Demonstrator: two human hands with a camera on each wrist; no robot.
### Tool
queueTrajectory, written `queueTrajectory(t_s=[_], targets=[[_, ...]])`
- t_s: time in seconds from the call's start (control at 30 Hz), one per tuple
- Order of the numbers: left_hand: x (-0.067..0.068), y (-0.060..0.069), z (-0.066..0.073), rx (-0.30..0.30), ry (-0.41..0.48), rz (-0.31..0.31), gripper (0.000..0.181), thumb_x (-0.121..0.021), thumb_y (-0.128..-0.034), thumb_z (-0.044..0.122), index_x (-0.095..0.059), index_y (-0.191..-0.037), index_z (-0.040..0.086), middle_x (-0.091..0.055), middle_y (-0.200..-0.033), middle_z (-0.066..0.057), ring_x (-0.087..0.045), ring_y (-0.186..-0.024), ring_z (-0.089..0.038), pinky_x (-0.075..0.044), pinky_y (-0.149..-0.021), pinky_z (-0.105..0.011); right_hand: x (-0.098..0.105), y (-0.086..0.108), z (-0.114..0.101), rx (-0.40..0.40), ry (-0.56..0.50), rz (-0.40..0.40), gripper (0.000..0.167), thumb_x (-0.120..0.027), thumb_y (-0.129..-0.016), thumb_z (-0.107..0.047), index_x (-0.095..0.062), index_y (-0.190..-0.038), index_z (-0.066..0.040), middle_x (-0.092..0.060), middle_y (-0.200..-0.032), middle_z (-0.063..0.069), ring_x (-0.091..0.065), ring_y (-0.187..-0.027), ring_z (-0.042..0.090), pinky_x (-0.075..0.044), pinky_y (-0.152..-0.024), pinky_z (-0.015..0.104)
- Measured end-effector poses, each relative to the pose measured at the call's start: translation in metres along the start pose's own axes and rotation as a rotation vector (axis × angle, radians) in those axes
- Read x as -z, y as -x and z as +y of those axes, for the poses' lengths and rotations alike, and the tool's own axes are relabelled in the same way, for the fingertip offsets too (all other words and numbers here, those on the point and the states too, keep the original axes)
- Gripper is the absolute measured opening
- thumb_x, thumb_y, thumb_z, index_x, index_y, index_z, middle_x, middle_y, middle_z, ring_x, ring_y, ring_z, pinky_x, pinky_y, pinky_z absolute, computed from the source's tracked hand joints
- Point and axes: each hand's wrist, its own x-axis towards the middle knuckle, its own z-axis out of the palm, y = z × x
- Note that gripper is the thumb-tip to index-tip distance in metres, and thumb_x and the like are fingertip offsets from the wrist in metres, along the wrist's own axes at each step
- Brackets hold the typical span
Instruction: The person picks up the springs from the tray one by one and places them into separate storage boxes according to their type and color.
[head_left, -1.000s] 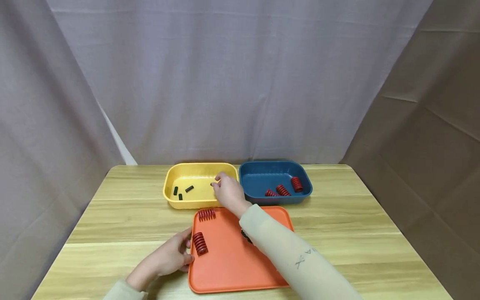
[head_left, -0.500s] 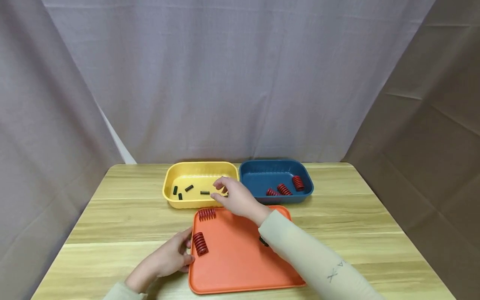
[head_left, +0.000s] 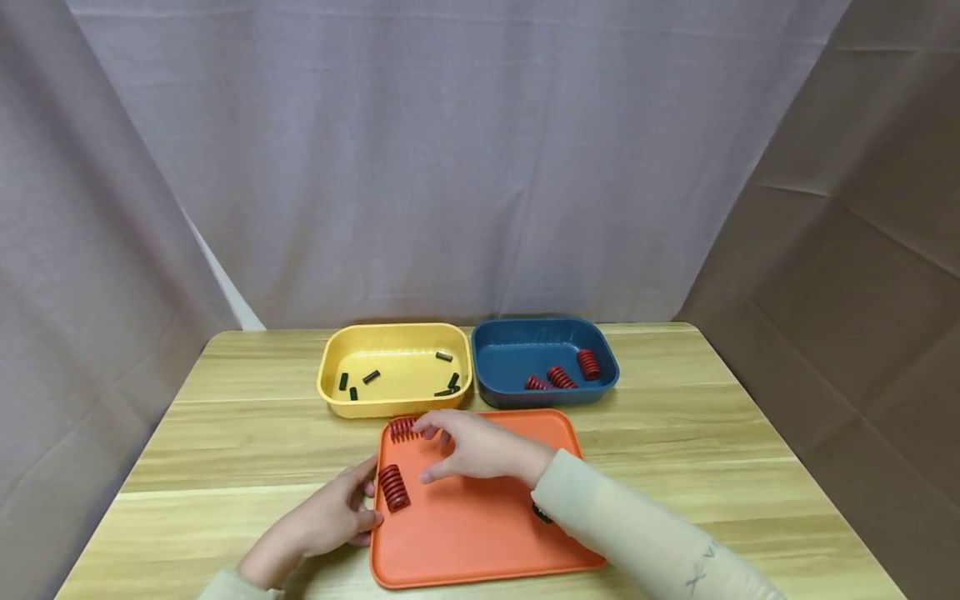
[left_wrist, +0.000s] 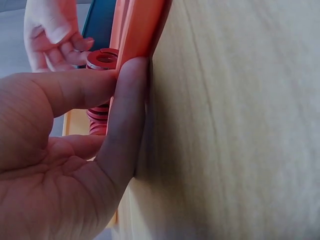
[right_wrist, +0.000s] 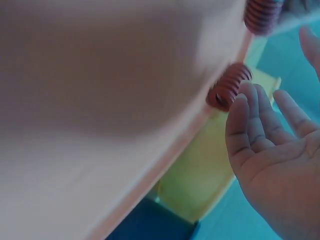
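An orange tray [head_left: 480, 533] lies on the wooden table. My left hand [head_left: 333, 512] pinches its left rim; in the left wrist view the thumb [left_wrist: 85, 90] is above the rim and a finger [left_wrist: 127, 110] below it. My right hand [head_left: 480, 446] is over the tray's far part, fingers loosely bent, nothing between them. Its fingertips are close to a red spring [head_left: 402, 430] in the far left corner; whether they touch it I cannot tell. Another red spring [head_left: 393, 488] lies along the left rim, beside my left hand.
Behind the tray stands a yellow bin [head_left: 393, 408] with several small black springs, some at its left and some at its right [head_left: 444, 356]. To its right, a blue bin [head_left: 543, 400] holds 3 red springs [head_left: 588, 364]. A grey curtain [head_left: 450, 167] hangs behind the table.
My right hand has come back from the yellow bin to above the tray, near the corner spring. It no longer pinches the small black spring. My left hand stays at the tray's rim.
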Motion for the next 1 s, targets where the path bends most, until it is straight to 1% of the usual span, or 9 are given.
queueTrajectory(t_s=[0.1,0.2,0.4,0.57,0.73,0.83,1.0], targets=[[0.002,-0.001,-0.002,0.005,0.007,-0.004,0.086,-0.063,-0.0832,-0.011,-0.014,-0.153,0.000,-0.037,-0.105,-0.017,-0.056,-0.077,-0.022,-0.055,-0.059,-0.041,-0.009,-0.003,0.000,0.004,0.023,-0.034,0.065,-0.081,-0.076,-0.039,-0.054,-0.131,-0.019,-0.060,-0.111,-0.006,-0.057,-0.098,0.010,-0.046,-0.086,0.026],[0.002,-0.002,-0.004,0.010,0.011,-0.005,0.086,-0.063,-0.0834,-0.011,-0.014,-0.153,0.000,-0.037,-0.105,-0.017,-0.056,-0.077,-0.022,-0.055,-0.059,-0.041,-0.016,-0.007,-0.002,0.013,0.052,-0.055,0.066,-0.083,-0.075,-0.038,-0.054,-0.131,-0.018,-0.060,-0.112,-0.007,-0.056,-0.097,0.009,-0.045,-0.087,0.025],[0.001,-0.001,-0.007,0.005,0.024,-0.015,0.085,-0.062,-0.0846,-0.010,-0.014,-0.153,-0.001,-0.037,-0.106,-0.017,-0.056,-0.078,-0.023,-0.055,-0.061,-0.042,-0.026,-0.010,-0.005,0.026,0.118,-0.094,0.068,-0.083,-0.073,-0.044,-0.055,-0.130,-0.019,-0.059,-0.117,-0.008,-0.055,-0.103,0.006,-0.044,-0.091,0.025],[0.000,-0.001,-0.008,0.000,0.016,-0.010,0.085,-0.063,-0.0843,-0.010,-0.014,-0.153,-0.001,-0.038,-0.106,-0.017,-0.056,-0.077,-0.022,-0.055,-0.060,-0.041,-0.032,-0.013,-0.009,0.052,0.202,-0.089,0.066,-0.083,-0.073,-0.044,-0.057,-0.128,-0.017,-0.059,-0.119,-0.006,-0.054,-0.108,0.006,-0.042,-0.095,0.025],[0.000,-0.001,-0.005,-0.004,-0.004,-0.001,0.085,-0.063,-0.0835,-0.011,-0.015,-0.153,-0.001,-0.037,-0.105,-0.017,-0.056,-0.078,-0.023,-0.056,-0.060,-0.041,-0.035,-0.016,-0.014,0.080,0.265,-0.079,0.063,-0.083,-0.074,-0.043,-0.059,-0.126,-0.016,-0.059,-0.118,-0.006,-0.054,-0.109,0.007,-0.041,-0.096,0.025],[0.000,0.000,-0.003,0.002,-0.013,0.006,0.085,-0.063,-0.0832,-0.011,-0.016,-0.153,-0.001,-0.036,-0.105,-0.017,-0.055,-0.079,-0.023,-0.056,-0.061,-0.040,-0.036,-0.018,-0.016,0.097,0.293,-0.075,0.056,-0.083,-0.074,-0.042,-0.061,-0.121,-0.020,-0.058,-0.114,-0.008,-0.053,-0.103,0.005,-0.042,-0.093,0.025],[0.001,0.000,-0.002,0.016,-0.004,0.008,0.084,-0.063,-0.0839,-0.011,-0.016,-0.153,0.000,-0.035,-0.105,-0.017,-0.056,-0.078,-0.023,-0.056,-0.060,-0.041,-0.038,-0.019,-0.016,0.107,0.304,-0.069,0.047,-0.083,-0.074,-0.040,-0.062,-0.113,-0.023,-0.055,-0.104,-0.011,-0.050,-0.093,0.003,-0.043,-0.088,0.023]])
